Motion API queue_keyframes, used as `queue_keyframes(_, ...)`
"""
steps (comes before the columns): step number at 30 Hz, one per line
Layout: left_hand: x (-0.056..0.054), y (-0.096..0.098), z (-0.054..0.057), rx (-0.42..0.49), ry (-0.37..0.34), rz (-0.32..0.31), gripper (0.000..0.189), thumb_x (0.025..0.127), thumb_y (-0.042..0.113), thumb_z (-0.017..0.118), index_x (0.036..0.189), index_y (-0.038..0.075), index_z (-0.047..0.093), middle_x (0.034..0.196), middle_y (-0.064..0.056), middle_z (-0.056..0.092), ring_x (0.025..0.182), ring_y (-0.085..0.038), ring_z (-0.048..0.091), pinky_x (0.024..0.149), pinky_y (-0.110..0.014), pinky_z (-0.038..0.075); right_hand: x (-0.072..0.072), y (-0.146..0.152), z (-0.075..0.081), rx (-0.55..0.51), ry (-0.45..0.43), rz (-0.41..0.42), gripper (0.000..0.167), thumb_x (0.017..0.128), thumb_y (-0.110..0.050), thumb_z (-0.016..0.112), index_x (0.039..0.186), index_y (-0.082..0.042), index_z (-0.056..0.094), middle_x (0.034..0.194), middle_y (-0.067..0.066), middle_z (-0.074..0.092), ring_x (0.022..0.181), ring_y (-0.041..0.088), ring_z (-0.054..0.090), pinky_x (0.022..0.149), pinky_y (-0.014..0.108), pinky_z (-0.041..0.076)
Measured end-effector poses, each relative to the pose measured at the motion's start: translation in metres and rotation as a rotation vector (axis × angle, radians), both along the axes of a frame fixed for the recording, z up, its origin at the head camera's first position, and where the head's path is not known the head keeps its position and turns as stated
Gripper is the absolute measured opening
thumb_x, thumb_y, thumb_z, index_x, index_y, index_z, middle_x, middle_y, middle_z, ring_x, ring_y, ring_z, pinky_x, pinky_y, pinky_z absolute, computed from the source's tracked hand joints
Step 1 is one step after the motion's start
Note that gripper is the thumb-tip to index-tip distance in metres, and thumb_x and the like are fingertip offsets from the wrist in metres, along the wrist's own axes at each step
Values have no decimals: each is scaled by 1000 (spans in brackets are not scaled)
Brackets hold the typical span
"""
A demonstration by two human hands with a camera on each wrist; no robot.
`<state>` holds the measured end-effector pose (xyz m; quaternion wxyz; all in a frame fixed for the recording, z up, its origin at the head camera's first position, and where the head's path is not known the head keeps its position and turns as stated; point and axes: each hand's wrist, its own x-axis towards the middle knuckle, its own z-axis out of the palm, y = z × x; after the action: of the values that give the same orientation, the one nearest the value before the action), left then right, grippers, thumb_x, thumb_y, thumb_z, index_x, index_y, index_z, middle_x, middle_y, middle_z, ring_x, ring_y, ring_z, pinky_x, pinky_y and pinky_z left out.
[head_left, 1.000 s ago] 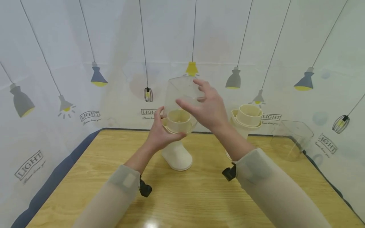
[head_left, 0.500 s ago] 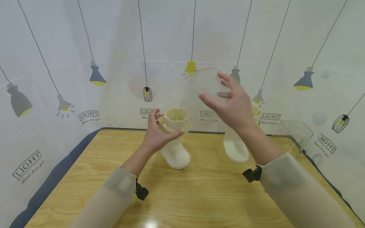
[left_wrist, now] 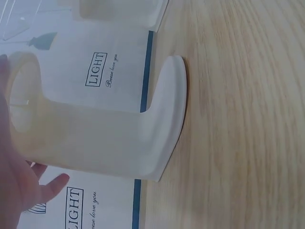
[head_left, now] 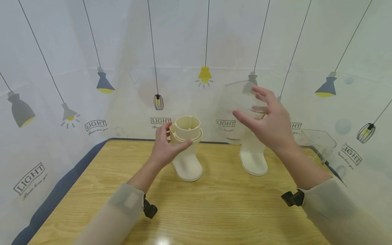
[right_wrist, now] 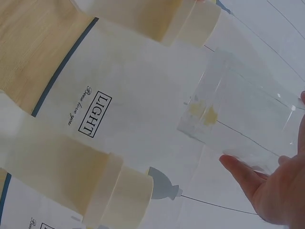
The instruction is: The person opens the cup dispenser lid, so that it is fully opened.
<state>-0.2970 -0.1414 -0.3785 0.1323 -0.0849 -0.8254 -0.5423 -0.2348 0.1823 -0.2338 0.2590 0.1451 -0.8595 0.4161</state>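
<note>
On the left, a cream plastic stand [head_left: 190, 166] with a round collar and a forward-spreading foot stands upright on the table. My left hand [head_left: 163, 144] holds it by the collar, thumb at the front and fingers round the left side. In the left wrist view the tall body of the stand [left_wrist: 95, 136] shows sideways. My right hand [head_left: 272, 120] grips a clear plastic container [right_wrist: 248, 107] in the air, in front of the back curtain. This container is so transparent that only faint edges show in the head view. The far fingers are partly hidden behind it.
A second cream stand [head_left: 254, 160] stands to the right, its top hidden behind my right hand. Another clear container [head_left: 320, 139] sits at the table's back right corner. A white curtain [head_left: 177, 41] printed with lamps surrounds the wooden table [head_left: 220, 204].
My right hand has lifted the clear container away from above the left stand and carried it right, towards the second stand. My left hand stays on the left stand's collar.
</note>
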Motion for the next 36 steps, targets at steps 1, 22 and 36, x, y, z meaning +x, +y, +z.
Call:
queue_keyframes(1, 1, 2, 0, 2, -4, 5, 119, 79, 55, 95, 171, 17, 29, 164, -15, 37, 146, -36, 47, 119, -60, 49, 2, 3, 0, 6, 2, -4, 82, 93, -51, 86, 164, -38, 48, 166, 3, 54, 129, 33, 73, 79, 16, 56)
queue_keyframes(22, -3, 15, -1, 39, -75, 43, 126, 78, 62, 94, 175, 30, 20, 168, -20, 33, 150, -42, 46, 123, -64, 44, 40, 77, -28, 69, -45, -158, 82, 93, -42, 88, 165, -37, 48, 163, 9, 59, 92, -16, 61, 61, 14, 48)
queue_keyframes(36, -15, -1, 7, 28, -113, -106, 117, 87, 54, 90, 177, 31, 18, 178, -15, 32, 158, -47, 41, 126, -67, 41, 59, 129, -66, 86, -162, -212, 85, 95, -43, 87, 168, -30, 45, 166, 22, 53, 93, -26, 53, 65, 11, 49)
